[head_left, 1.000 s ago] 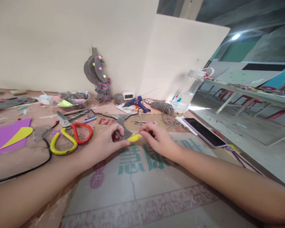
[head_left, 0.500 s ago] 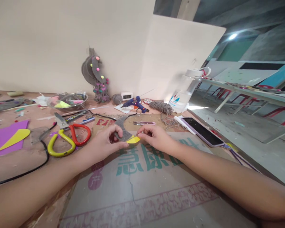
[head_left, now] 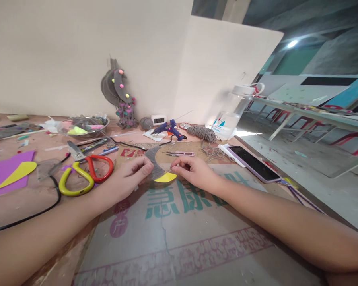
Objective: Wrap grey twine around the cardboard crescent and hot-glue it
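A yellow crescent lies above the cardboard, most of its curve wound with grey yarn and its near right end bare. My left hand grips the crescent's outer left edge between thumb and curled fingers. At the bare yellow end, my right hand has thumb and forefinger pinched together on what looks like the thin end of the grey yarn. Just beyond the right fingers lie pink-handled thread snips. Scissors with one yellow and one red handle rest left of my left hand.
Printed cardboard covers the table under my hands. Behind stand a blue glue gun, a grey yarn skein and a clear bottle. At right lies a phone; at left, purple foam sheet and a black cable.
My left thumb and fingers have shifted from the crescent's lower edge up to its left side. More of the yellow end shows. My right hand has barely moved.
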A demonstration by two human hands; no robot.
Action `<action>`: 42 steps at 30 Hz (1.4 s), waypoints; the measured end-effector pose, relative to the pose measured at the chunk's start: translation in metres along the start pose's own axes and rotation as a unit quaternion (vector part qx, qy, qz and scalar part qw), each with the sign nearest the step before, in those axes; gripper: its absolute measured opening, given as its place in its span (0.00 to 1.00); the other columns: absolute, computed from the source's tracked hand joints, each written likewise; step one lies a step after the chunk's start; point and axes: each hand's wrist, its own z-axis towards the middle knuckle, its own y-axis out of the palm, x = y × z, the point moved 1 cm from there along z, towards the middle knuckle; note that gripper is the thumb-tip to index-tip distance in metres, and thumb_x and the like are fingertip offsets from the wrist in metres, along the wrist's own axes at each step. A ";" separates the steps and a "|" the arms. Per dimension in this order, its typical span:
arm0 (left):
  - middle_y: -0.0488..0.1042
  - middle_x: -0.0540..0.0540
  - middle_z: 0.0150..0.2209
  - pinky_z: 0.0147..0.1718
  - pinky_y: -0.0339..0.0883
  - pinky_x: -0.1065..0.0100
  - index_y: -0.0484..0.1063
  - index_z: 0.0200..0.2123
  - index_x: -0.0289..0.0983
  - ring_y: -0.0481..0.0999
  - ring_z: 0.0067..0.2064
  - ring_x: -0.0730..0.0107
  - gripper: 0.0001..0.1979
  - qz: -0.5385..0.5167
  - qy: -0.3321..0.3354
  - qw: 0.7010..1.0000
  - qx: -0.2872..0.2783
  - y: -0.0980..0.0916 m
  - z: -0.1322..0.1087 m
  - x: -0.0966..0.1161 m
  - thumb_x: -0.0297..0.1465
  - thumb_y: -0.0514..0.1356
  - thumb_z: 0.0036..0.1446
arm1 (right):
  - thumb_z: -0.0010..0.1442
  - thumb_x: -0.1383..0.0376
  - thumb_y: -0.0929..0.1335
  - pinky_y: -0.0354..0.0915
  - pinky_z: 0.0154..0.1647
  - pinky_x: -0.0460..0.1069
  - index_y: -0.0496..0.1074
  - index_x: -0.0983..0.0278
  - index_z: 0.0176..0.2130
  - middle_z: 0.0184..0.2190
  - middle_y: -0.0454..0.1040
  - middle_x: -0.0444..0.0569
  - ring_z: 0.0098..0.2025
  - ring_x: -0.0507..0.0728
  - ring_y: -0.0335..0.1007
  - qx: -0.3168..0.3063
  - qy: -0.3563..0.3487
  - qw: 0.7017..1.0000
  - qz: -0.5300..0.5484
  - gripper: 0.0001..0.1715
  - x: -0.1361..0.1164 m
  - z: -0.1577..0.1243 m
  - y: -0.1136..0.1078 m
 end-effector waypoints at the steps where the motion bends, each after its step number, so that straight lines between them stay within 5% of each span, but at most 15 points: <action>1: 0.60 0.54 0.22 0.20 0.51 0.75 0.60 0.26 0.37 0.58 0.23 0.77 0.16 -0.003 -0.002 1.000 0.001 0.000 0.000 0.000 0.42 0.47 0.59 | 0.57 0.60 0.64 0.50 0.23 0.43 0.71 0.65 0.33 0.20 0.61 0.40 0.22 0.47 0.53 -0.001 0.000 1.000 0.001 0.11 -0.001 0.000 0.000; 21: 0.58 0.54 0.19 0.19 0.50 0.74 0.62 0.27 0.38 0.58 0.21 0.77 0.15 -0.085 -0.002 0.995 -0.042 -0.001 0.004 -0.008 0.42 0.48 0.58 | 0.58 0.60 0.62 0.53 0.24 0.44 0.72 0.64 0.34 0.21 0.65 0.42 0.23 0.48 0.56 0.010 -0.010 1.000 -0.027 0.13 0.004 0.001 0.003; 25: 0.58 0.54 0.20 0.19 0.51 0.75 0.66 0.32 0.38 0.58 0.22 0.77 0.14 -0.078 -0.012 0.997 -0.024 0.001 0.003 -0.006 0.41 0.48 0.58 | 0.60 0.64 0.61 0.60 0.39 0.48 0.72 0.64 0.41 0.34 0.72 0.48 0.37 0.53 0.66 0.050 -0.060 0.996 -0.032 0.14 0.002 0.002 -0.001; 29: 0.59 0.54 0.24 0.19 0.52 0.75 0.63 0.47 0.45 0.58 0.22 0.77 0.15 -0.094 -0.017 0.995 0.022 0.002 0.001 -0.001 0.40 0.49 0.58 | 0.61 0.62 0.60 0.58 0.51 0.52 0.65 0.64 0.49 0.48 0.68 0.53 0.49 0.55 0.63 0.126 -0.093 0.987 0.026 0.17 -0.005 0.000 -0.008; 35: 0.61 0.54 0.23 0.19 0.52 0.74 0.44 0.61 0.47 0.59 0.21 0.75 0.30 -0.096 -0.010 0.995 0.028 0.001 0.002 0.000 0.41 0.51 0.57 | 0.57 0.58 0.64 0.58 0.48 0.53 0.70 0.63 0.39 0.38 0.72 0.50 0.45 0.57 0.64 0.040 -0.084 0.996 0.006 0.13 -0.010 -0.003 -0.006; 38: 0.64 0.53 0.24 0.19 0.53 0.75 0.48 0.59 0.44 0.60 0.21 0.76 0.29 -0.103 -0.010 0.994 0.032 0.001 0.004 0.001 0.40 0.52 0.56 | 0.56 0.61 0.65 0.60 0.43 0.51 0.70 0.64 0.31 0.33 0.71 0.48 0.39 0.55 0.65 0.005 -0.097 0.995 -0.005 0.09 -0.011 -0.002 -0.002; 42: 0.70 0.49 0.31 0.23 0.58 0.74 0.64 0.47 0.38 0.65 0.26 0.75 0.20 -0.077 -0.018 0.996 0.035 0.001 0.005 0.002 0.41 0.56 0.53 | 0.57 0.62 0.65 0.59 0.42 0.49 0.69 0.65 0.30 0.31 0.70 0.48 0.37 0.53 0.64 0.019 -0.102 0.995 -0.002 0.09 -0.014 -0.004 0.000</action>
